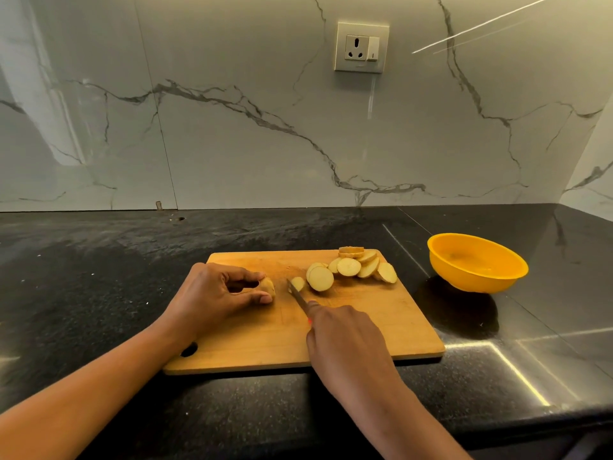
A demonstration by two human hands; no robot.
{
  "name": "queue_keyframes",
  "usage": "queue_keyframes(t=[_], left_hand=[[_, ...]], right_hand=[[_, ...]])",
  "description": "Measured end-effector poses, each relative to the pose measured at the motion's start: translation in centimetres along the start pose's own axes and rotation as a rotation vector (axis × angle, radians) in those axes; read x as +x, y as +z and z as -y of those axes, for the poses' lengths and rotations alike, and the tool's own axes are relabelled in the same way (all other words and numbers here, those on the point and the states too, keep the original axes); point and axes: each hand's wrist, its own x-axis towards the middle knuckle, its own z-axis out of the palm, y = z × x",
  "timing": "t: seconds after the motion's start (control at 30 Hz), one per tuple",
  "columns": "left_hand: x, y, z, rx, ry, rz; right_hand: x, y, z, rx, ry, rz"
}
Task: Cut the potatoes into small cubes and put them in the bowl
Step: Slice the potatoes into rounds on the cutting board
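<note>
Two hands lie over a wooden cutting board (381, 327) on the black table (99, 260): at the board's left, the left hand (215, 293) pinches a potato end (268, 286) between its curled fingers and thumb. Just to the right, the right hand (345, 336) has its fingers wrapped round a knife (298, 298), whose tip is beside a small slice. Further right, round potato slices (351, 268) overlap near the board's far edge, and the yellow bowl (477, 263) stands on the table, apart from the board.

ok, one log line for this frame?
phase: slicing | left hand: pinches potato end | right hand: holds knife | slices: on board | bowl: no cubes visible
</note>
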Motion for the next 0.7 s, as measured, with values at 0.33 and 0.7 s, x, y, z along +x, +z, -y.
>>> queue_keyframes(t=[0.33, 0.7], left_hand=[[-0.1, -0.1, -0.1, -0.005, -0.045, 0.014], [-0.1, -0.1, -0.6, 0.046, 0.087, -0.025]], right_hand=[[0.2, -0.1, 0.1, 0.147, -0.015, -0.158], [-0.1, 0.6, 2.0, 0.18, -0.041, -0.169]])
